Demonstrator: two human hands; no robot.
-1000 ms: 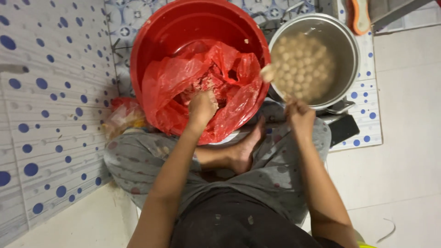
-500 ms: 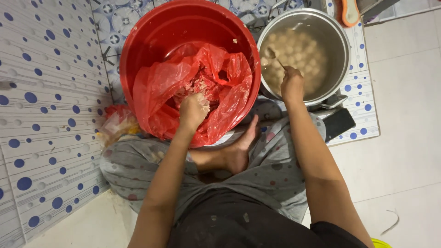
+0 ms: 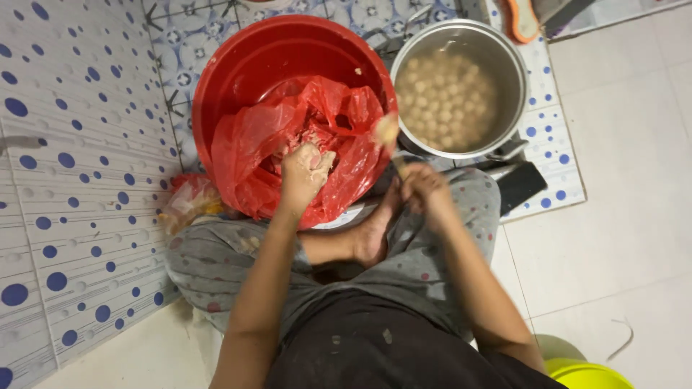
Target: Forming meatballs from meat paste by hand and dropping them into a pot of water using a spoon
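Note:
A red basin on the floor holds a red plastic bag with pinkish paste inside. My left hand is closed around a lump of that paste over the bag. My right hand grips a spoon whose bowl, blurred, hangs between the basin and a steel pot. The pot stands to the right of the basin and is filled with several pale balls floating in cloudy water.
I sit cross-legged, my bare foot under the basin's near rim. A crumpled plastic bag lies at the left by the dotted tiled wall. A dark flat object lies below the pot. A yellow container shows at bottom right.
My right hand has drawn back from over the pot toward my lap with the spoon. My left hand stays in the red bag, squeezing paste.

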